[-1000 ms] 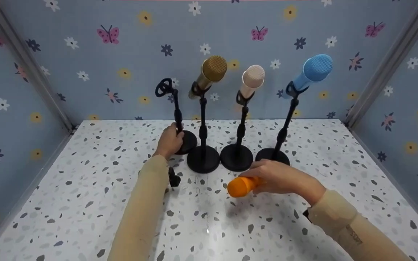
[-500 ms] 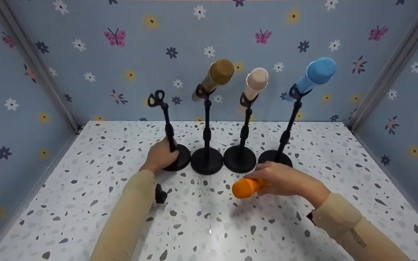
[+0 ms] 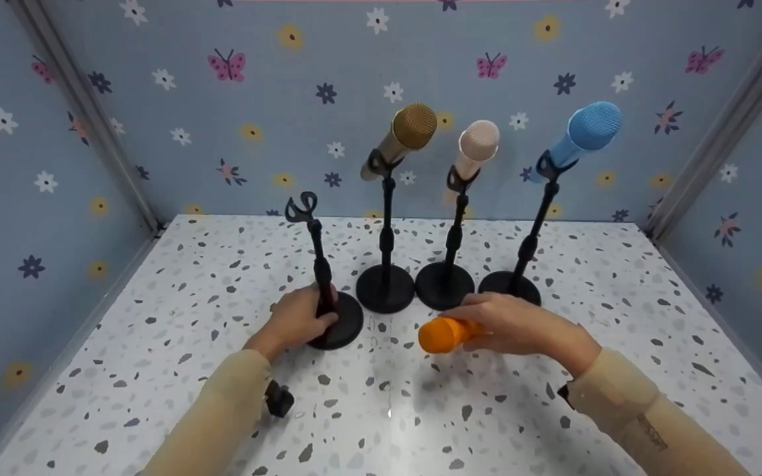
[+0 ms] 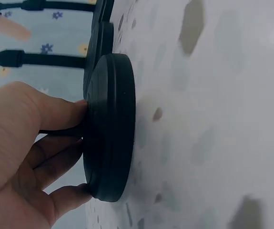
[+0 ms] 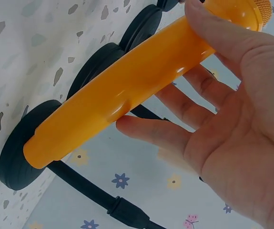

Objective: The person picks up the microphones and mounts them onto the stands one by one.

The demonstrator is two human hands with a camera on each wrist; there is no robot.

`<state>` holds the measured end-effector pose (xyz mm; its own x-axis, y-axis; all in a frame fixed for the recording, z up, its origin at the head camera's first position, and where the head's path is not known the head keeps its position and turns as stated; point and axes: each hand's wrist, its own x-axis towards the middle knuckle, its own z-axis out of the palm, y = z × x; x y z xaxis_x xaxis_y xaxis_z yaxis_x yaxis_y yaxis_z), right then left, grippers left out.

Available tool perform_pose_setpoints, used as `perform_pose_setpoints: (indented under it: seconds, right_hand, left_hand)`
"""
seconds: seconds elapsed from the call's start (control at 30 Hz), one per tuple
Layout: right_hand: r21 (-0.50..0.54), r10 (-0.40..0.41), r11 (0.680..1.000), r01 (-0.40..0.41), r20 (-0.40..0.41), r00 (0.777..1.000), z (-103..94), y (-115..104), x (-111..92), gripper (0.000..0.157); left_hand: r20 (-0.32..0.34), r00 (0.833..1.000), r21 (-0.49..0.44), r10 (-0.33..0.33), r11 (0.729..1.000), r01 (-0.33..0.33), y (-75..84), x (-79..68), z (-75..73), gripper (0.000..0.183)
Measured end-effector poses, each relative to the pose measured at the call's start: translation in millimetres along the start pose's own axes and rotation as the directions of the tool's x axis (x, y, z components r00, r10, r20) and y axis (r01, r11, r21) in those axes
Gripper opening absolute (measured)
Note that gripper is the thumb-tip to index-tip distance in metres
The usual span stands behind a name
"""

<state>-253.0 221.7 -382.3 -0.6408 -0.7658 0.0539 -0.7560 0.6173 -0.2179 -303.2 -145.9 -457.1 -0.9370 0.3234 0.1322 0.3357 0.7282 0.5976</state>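
Note:
My left hand (image 3: 296,317) grips the lower pole of a black microphone stand (image 3: 321,274) whose clip at the top holds nothing. In the left wrist view, thumb and fingers reach round the pole down to the round base (image 4: 110,129). My right hand (image 3: 513,324) holds an orange microphone (image 3: 440,335) above the table, its head pointing left. The right wrist view shows the microphone's long smooth body (image 5: 113,95) pinched between thumb and fingers, tail end free.
Three more stands stand in a row behind, bearing a gold microphone (image 3: 414,125), a pale pink microphone (image 3: 478,142) and a blue microphone (image 3: 592,125). The speckled white table (image 3: 176,317) meets flower-patterned walls (image 3: 275,86) at the back and sides.
My left hand has drawn the bare stand forward, from beside the gold microphone's stand to nearer the table's front. The right hand stays in nearly the same place with the orange microphone.

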Motion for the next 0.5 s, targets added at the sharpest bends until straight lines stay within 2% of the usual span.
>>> perform_pose_setpoints:
  seconds: [0.27,0.5]
  right_hand:
    - [0.003,-0.019,1.0,0.019,-0.108,0.994,0.2,1,3,0.047]
    - [0.015,-0.014,1.0,0.017,-0.155,0.988,0.0,2,7,0.05]
  left_hand:
    - [0.015,0.996,-0.005,0.085,0.996,-0.085,23.0,-27.8,18.6,0.021]
    - [0.022,0.976,0.024,0.215,0.976,-0.216,40.1,-30.9,37.3,0.018]
